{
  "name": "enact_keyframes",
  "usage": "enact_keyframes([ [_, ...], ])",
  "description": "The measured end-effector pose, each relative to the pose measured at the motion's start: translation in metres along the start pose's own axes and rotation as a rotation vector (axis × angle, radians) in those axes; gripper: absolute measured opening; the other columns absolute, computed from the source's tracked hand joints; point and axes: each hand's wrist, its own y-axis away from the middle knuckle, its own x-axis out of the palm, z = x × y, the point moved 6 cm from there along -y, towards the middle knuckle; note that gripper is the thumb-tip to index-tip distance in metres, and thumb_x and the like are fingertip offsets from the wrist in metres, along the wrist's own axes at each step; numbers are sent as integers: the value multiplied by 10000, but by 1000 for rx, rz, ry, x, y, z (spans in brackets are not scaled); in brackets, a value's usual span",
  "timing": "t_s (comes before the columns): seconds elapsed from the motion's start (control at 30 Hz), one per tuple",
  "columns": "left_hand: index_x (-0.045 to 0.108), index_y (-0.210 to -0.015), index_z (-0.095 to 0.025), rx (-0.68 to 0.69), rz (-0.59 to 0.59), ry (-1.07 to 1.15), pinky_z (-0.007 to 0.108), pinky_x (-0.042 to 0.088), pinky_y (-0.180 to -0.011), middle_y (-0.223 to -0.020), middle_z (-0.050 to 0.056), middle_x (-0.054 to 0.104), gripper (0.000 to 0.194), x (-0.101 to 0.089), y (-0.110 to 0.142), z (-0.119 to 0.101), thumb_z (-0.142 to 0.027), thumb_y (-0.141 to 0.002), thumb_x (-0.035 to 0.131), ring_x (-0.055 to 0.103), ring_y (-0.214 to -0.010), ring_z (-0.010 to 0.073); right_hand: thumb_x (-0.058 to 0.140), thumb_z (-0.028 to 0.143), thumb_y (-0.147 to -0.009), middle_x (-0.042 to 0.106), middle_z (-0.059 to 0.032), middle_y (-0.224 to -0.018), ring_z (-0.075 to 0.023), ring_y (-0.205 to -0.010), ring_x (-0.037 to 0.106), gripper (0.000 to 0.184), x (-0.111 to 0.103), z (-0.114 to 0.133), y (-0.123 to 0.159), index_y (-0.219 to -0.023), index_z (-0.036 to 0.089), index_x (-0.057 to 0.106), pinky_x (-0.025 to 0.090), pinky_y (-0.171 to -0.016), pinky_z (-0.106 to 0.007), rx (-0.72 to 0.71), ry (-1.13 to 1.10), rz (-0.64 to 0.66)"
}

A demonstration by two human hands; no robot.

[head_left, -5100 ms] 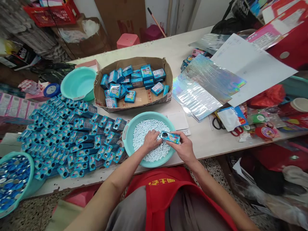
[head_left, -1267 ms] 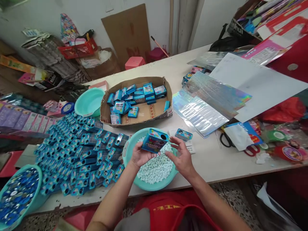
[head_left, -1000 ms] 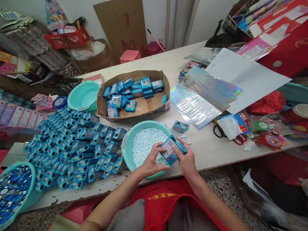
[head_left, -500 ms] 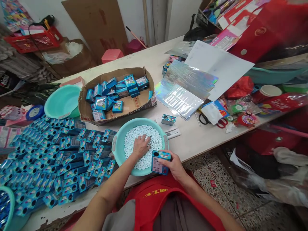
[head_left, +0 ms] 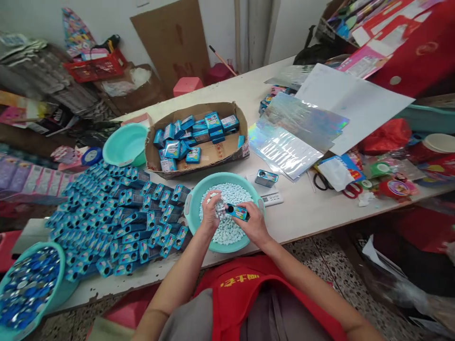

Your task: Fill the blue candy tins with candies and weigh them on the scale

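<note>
A teal basin (head_left: 196, 199) full of small white candies (head_left: 235, 193) stands at the table's near edge. Over it my right hand (head_left: 253, 224) grips a small blue tin (head_left: 237, 211) with a round hole in its top. My left hand (head_left: 211, 211) is cupped around a handful of the candies, held right beside the tin's hole. Another tin (head_left: 266, 177) stands on the table just beyond the basin.
Several rows of blue tins (head_left: 117, 213) cover the table to the left, with a basin of blue lids (head_left: 24, 284) at the far left. A cardboard tray of tins (head_left: 199, 137), an empty teal basin (head_left: 124, 144), holographic sheets (head_left: 295, 137) and scissors (head_left: 332, 185) lie beyond.
My left hand has lifted out of the candies with a handful and met the tin, which my right hand has brought up over the basin. The camera has swung left.
</note>
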Motion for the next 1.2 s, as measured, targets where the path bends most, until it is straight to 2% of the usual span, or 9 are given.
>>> enact_keyframes([
  [0.13, 514, -798, -186, 102, -70, 159, 218, 423, -483, -653, -22, 593, 289, 2, 5, -8, -327, -604, 676, 629, -556, 148, 663, 223, -706, 638, -61, -901, -249, -887, 582, 233, 14, 4, -3, -935, 204, 623, 453, -781, -371, -46, 138, 101],
  [0.47, 495, -713, -170, 129, 14, 121, 240, 472, -527, -680, -19, 583, 264, 3, -1, -8, -328, -643, 695, 635, -588, 145, 699, 187, -682, 633, -52, -910, -243, -901, 583, 274, 25, 7, -8, -945, 208, 627, 446, -795, -364, -13, 160, 206],
  [0.57, 551, -834, -180, 145, 18, 85, 246, 467, -521, -704, -17, 598, 275, 0, -7, -8, -332, -657, 695, 620, -567, 136, 726, 179, -666, 635, -49, -917, -235, -905, 587, 298, 27, 5, -13, -946, 205, 629, 447, -794, -356, 1, 143, 237],
  [0.63, 553, -993, -202, 146, -1, 47, 249, 460, -522, -707, -25, 612, 399, -2, -12, -6, -324, -646, 707, 603, -537, 128, 737, 183, -664, 638, -47, -917, -231, -902, 588, 308, 26, 6, -16, -953, 201, 631, 449, -792, -354, 6, 127, 236],
  [0.7, 543, -1041, -207, 168, -22, -7, 250, 458, -547, -667, -35, 613, 440, -2, -14, -6, -323, -650, 707, 592, -532, 124, 748, 191, -660, 639, -46, -917, -229, -905, 588, 323, 25, 6, -18, -962, 197, 633, 450, -792, -351, 14, 118, 216],
  [0.83, 568, -775, -173, 306, -70, -109, 225, 434, -572, -545, -48, 558, 216, 5, -14, -13, -349, -703, 671, 546, -517, 97, 771, 191, -637, 642, -36, -893, -223, -883, 594, 327, 26, 8, -20, -937, 206, 641, 452, -778, -338, 43, 124, 202],
  [0.93, 516, -657, -175, 346, -104, -92, 213, 405, -511, -497, -61, 500, 250, 11, -13, -18, -369, -725, 658, 493, -458, 82, 763, 194, -646, 647, -27, -892, -219, -886, 596, 314, 23, 11, -22, -934, 220, 641, 452, -784, -337, 45, 115, 173],
  [1.03, 483, -620, -179, 320, -64, -83, 210, 379, -454, -498, -60, 473, 295, 20, -13, -20, -387, -727, 662, 473, -435, 80, 758, 177, -647, 649, -37, -919, -229, -915, 590, 325, 14, 14, -25, -947, 213, 640, 445, -806, -348, 42, 143, 127],
  [1.2, 485, -664, -185, 320, -88, -50, 210, 396, -450, -526, -65, 478, 281, 31, -11, -26, -398, -722, 661, 475, -428, 75, 770, 180, -638, 649, -33, -911, -229, -896, 594, 331, 9, 17, -26, -940, 220, 640, 445, -777, -345, 16, 125, 174],
])
